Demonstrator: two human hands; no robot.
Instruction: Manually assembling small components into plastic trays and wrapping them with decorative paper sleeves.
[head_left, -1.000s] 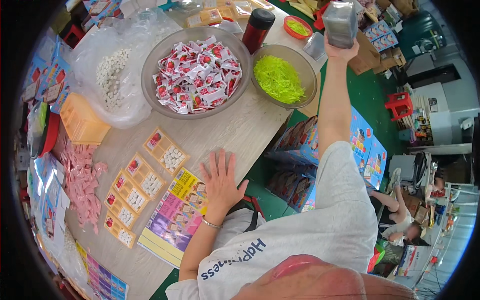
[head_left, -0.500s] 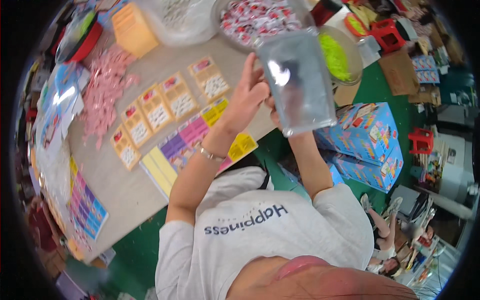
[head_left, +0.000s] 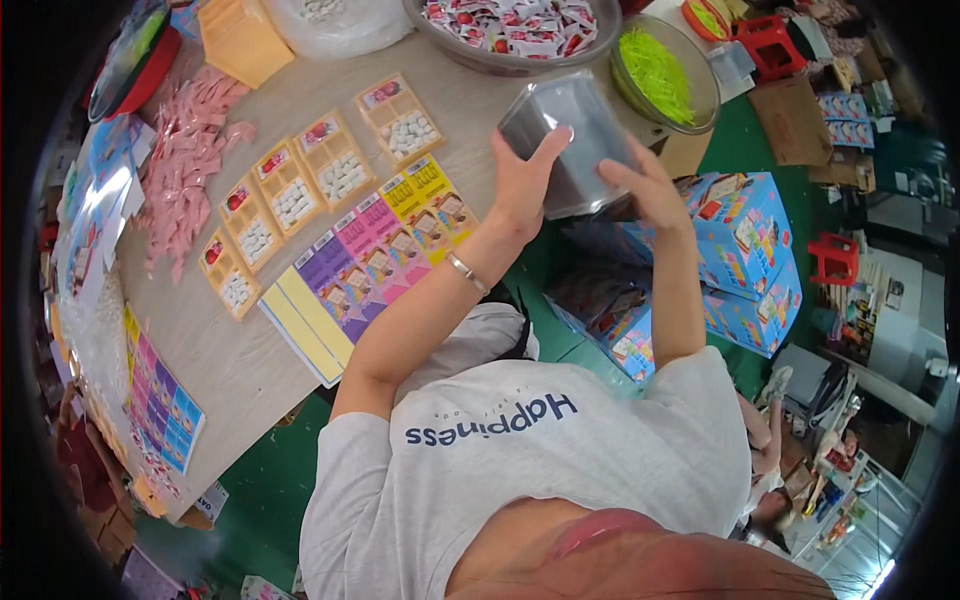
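Over the table's near right edge I hold a clear rectangular block that looks like a stack of thin plastic covers (head_left: 575,150). My left hand (head_left: 525,190) grips its left side, thumb laid over the face. On the opposite side my right hand (head_left: 655,190) clasps it, thumb on the front and fingers partly hidden behind. Left of my hands, several yellow-orange trays (head_left: 340,150) lie in a slanting row, each with small white pieces and a red-pictured packet. A sheet of coloured printed cards (head_left: 375,240) lies just below them, beside my left forearm.
Behind the covers stand a bowl of red-and-white packets (head_left: 520,62) and a bowl of bright green shreds (head_left: 660,85). Pink packets (head_left: 190,150) are heaped at the left, near stacked orange trays (head_left: 243,40). Blue printed boxes (head_left: 745,240) stand on the green floor at the right.
The clear covers have tilted and come lower, toward me. My left hand has shifted from pointing fingers to a wider grip; my right hand has moved from behind them to their right side.
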